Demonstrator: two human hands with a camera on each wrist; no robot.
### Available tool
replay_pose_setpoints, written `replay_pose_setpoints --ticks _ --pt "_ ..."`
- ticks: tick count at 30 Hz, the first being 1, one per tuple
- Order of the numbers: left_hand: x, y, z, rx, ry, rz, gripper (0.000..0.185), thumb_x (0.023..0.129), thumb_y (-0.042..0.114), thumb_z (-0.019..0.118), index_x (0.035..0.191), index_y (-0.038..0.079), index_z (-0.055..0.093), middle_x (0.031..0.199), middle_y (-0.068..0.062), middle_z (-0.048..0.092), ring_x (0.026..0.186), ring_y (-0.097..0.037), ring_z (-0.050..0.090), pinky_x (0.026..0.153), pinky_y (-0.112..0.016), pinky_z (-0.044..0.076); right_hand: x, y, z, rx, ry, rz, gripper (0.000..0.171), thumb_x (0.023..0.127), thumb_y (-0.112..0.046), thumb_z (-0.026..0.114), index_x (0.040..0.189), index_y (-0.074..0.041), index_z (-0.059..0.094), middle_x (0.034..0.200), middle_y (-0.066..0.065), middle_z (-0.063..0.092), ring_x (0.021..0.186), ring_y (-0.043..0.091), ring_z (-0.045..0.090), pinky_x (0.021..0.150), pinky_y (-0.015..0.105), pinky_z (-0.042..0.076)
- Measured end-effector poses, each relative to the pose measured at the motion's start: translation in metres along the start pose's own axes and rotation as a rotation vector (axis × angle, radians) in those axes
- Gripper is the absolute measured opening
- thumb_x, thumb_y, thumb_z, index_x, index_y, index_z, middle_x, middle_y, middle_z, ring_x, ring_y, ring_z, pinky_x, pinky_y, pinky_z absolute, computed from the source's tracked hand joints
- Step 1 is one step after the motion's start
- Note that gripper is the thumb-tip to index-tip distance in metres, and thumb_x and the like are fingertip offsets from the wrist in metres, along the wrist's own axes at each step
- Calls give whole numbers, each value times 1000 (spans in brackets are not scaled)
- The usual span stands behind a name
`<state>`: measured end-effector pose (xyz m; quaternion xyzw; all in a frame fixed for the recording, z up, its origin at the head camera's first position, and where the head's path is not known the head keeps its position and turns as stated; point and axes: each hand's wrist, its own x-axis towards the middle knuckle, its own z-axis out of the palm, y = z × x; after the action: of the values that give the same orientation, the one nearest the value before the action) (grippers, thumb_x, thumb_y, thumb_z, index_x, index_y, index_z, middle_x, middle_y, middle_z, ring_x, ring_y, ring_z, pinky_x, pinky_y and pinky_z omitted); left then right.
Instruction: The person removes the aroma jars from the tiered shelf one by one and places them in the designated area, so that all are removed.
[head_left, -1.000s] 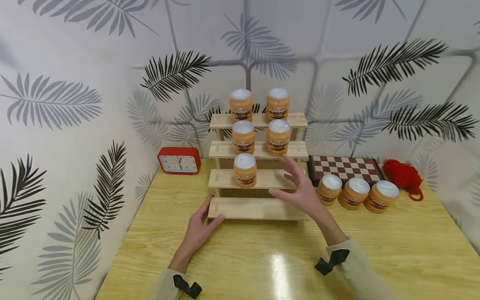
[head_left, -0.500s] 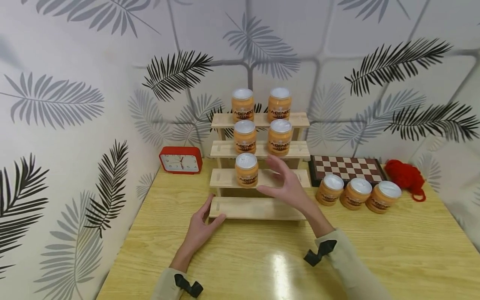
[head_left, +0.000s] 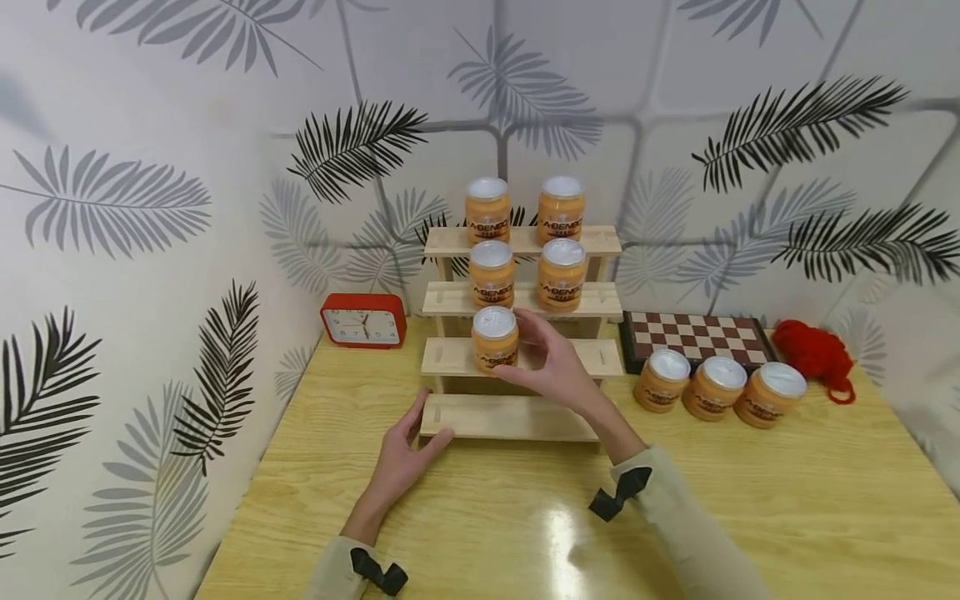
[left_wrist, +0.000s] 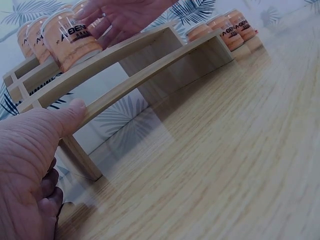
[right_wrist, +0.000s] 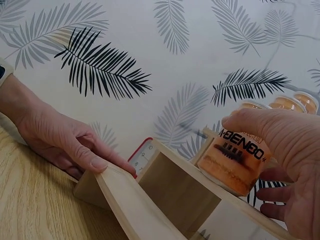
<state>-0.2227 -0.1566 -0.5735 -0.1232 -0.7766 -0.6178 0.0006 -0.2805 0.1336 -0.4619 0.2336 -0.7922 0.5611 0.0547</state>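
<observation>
Since a second ago, right hand [head_left: 551, 367] moved leftward from about 3 o'clock of the third-step jar [head_left: 494, 339], away from the three loose jars, and now closing round that jar: thumb across the label in the right wrist view, fingers curled behind, grip clamped on it while it stands upright on its step. Left hand [head_left: 401, 458] unchanged, at 7 o'clock of the wooden stepped rack [head_left: 521, 421], thumb pressed on the left end of the lowest step, fingers relaxed beside the side panel, grip apart and holding nothing. Rack itself not shifted on the worktop [head_left: 787, 500]. On the rack: two orange jars with white lids on the top step [head_left: 487, 208] [head_left: 561, 208], two more on the second step [head_left: 492, 272] [head_left: 562, 273], only the gripped one on the third step, at its left end, and nothing on the lowest step. At 3 o'clock of the rack, three like jars [head_left: 712, 387] in a row on the worktop, just in front of a chessboard [head_left: 693, 335]. Red yarn [head_left: 813, 350] farther toward 3 o'clock; red clock [head_left: 363, 321] at 10 o'clock against the wall.
</observation>
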Motion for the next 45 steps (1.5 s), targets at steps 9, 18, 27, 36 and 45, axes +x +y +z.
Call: replay_pose_setpoints --ticks 9,18,27,36,45 --pt "3 0 2 -6 -2 3 86 98 22 77 166 7 26 170 -6 28 155 -20 28 124 -41 26 11 -4 5 73 -19 -15 82 87 -14 87 158 -18 46 145 8 60 131 27 59 109 51 49" --pt "3 0 2 -3 -1 -3 86 98 21 77 166 5 26 170 -7 28 155 -20 28 125 -39 25 12 -1 15 125 35 -19 78 88 -12 86 156 -18 48 144 7 61 127 26 61 104 48 54" --pt "1 0 1 1 -2 -5 87 98 22 77 166 5 25 171 -9 27 156 -21 27 125 -43 25 11 0 23 150 76 -25 83 87 -6 86 158 -16 45 145 11 60 127 28 61 104 50 52" --pt "-1 0 0 9 -7 -9 87 99 23 76 167 7 24 171 -6 26 156 -21 26 126 -45 24 10 -2 26 151 77 -27 80 88 -7 85 158 -16 46 144 11 60 128 28 61 105 52 51" --pt "0 -1 0 17 -2 1 87 99 23 77 167 7 24 171 -7 27 156 -22 27 125 -44 25 9 -3 25 118 96 -2 75 88 -15 87 154 -17 51 138 7 64 122 23 64 100 48 54"
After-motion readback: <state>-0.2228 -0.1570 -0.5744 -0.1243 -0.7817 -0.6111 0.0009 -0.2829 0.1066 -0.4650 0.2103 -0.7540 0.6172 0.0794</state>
